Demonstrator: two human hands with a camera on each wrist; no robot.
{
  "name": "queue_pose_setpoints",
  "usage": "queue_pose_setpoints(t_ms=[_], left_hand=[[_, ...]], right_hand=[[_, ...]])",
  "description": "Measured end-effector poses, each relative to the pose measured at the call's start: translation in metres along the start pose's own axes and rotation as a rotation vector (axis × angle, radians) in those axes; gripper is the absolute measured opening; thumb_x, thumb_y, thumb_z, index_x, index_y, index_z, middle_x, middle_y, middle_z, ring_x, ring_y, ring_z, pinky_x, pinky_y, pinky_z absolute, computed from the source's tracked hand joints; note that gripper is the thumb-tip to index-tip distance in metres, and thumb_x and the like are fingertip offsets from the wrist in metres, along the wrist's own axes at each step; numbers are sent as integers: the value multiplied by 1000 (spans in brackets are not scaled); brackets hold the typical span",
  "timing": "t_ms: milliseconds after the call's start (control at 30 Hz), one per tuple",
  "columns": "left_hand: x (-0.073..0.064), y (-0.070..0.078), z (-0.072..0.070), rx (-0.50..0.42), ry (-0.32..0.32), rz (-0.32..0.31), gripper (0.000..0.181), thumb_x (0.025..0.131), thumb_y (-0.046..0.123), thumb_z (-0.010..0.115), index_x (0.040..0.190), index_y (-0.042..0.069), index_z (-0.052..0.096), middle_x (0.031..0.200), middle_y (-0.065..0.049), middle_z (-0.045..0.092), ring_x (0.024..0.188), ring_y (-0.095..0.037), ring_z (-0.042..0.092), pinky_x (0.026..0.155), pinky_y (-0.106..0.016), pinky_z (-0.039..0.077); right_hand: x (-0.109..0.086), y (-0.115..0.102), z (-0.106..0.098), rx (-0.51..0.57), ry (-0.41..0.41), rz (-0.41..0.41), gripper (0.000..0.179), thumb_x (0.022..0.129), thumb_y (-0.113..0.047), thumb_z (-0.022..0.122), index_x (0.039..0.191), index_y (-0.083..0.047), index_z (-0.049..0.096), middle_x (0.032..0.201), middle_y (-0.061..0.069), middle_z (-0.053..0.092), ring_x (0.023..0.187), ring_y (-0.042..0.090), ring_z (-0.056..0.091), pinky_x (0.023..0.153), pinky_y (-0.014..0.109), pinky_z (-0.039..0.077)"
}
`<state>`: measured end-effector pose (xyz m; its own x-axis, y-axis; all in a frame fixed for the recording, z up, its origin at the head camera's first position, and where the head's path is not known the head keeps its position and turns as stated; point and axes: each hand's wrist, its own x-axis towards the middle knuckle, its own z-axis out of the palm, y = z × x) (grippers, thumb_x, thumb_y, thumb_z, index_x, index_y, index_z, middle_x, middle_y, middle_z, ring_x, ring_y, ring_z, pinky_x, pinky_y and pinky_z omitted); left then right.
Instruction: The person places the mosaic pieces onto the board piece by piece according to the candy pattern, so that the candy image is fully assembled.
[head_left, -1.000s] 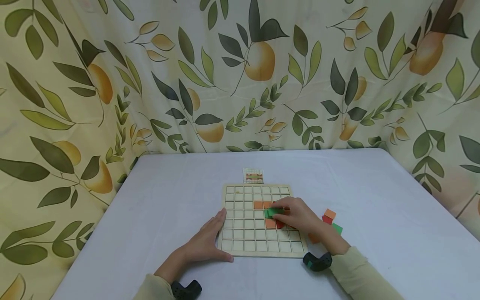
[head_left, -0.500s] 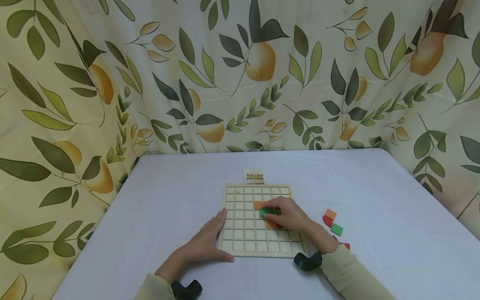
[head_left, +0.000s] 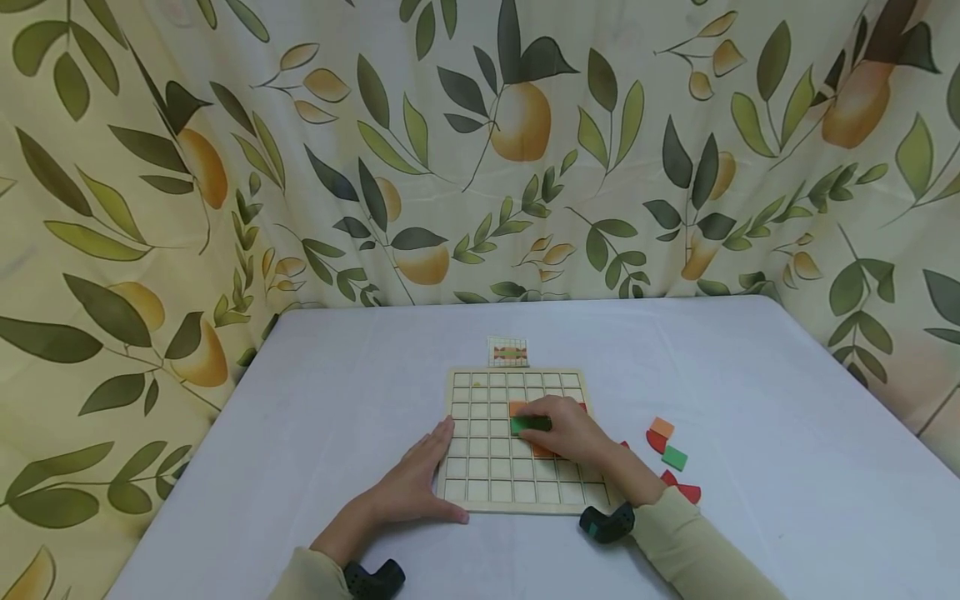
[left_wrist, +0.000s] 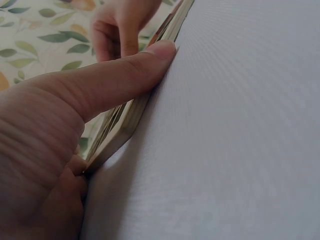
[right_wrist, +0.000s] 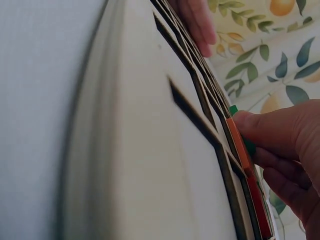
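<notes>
A wooden grid board (head_left: 477, 470) lies on the white-covered table. My left hand (head_left: 408, 479) rests against its near left corner, straight fingers along the left side; in the left wrist view the thumb (left_wrist: 120, 80) lies across the front edge. Over the middle of the grid, my right hand (head_left: 570, 432) pinches a green tile (head_left: 519, 426) between thumb and fingers. Orange tiles sit in cells beside it, one behind (head_left: 517, 408) and one in front (head_left: 542, 452). Green (right_wrist: 233, 109), orange (right_wrist: 238, 142) and red (right_wrist: 257, 205) pieces line up in the right wrist view. My right hand hides other cells.
A small pattern card (head_left: 510, 353) lies just behind the board. Right of the board are loose pieces: an orange tile (head_left: 662, 426), a red piece (head_left: 656, 442), a green tile (head_left: 674, 457) and red pieces (head_left: 689, 493). A leaf-patterned curtain (head_left: 465, 200) hangs behind the table.
My right hand has moved left across the grid with the green tile, now right at the orange tile's column. More loose red pieces show beside my right forearm. The left hand stays put.
</notes>
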<state>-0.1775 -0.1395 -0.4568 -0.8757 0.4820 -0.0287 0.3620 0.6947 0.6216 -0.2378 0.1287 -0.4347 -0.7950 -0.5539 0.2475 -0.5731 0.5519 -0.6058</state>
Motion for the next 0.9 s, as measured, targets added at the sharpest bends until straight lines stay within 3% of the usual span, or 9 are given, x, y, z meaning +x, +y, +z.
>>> queue_pose_setpoints(t_ms=[467, 900], left_hand=[[1, 2, -1, -4, -2, 12, 130, 56, 64, 76, 148, 7, 5, 153, -3, 3, 138, -14, 2, 110, -39, 8], [1, 2, -2, 1, 4, 19, 130, 56, 64, 75, 148, 6, 5, 153, -3, 4, 138, -14, 3, 110, -37, 8]], right_hand=[[-2, 3, 2, 25, 55, 1, 26, 78, -14, 74, 103, -6, 70, 98, 0, 67, 92, 16, 61, 77, 30, 51], [-2, 3, 2, 15, 30, -45, 22, 79, -14, 73, 100, -7, 71, 98, 1, 67, 93, 18, 61, 78, 31, 51]])
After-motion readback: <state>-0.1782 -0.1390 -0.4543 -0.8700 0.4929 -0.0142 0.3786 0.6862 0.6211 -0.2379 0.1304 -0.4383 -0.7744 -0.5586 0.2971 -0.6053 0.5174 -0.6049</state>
